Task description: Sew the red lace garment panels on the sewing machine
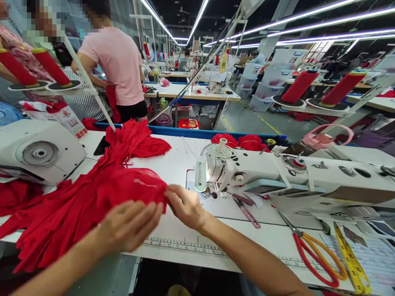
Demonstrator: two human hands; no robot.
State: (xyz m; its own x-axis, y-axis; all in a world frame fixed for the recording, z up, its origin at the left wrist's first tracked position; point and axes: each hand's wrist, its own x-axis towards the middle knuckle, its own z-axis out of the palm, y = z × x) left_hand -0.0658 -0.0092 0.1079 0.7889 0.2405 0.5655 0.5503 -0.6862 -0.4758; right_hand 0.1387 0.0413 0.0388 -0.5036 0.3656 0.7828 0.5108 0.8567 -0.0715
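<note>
White desk (175, 232); ruler scale (188, 246) printed along near edge, numerals mostly too small to read. Two sewing machines (277, 166). Red cloth (74, 209) heaped between them, overhanging the desk's near edge at left. Right hand (185, 205): wrist bent inward, fingers pinching cloth edge. Left hand (131, 226): fingers extended against cloth; blurred, grip cannot be told. One scissors (297, 233). Four red thread cones (299, 87).

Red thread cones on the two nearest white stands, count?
4. On the left white stand: outer-left red cone and inner-left red cone. On the right white stand: inner-right red cone and outer-right red cone. None look hidden.
</note>
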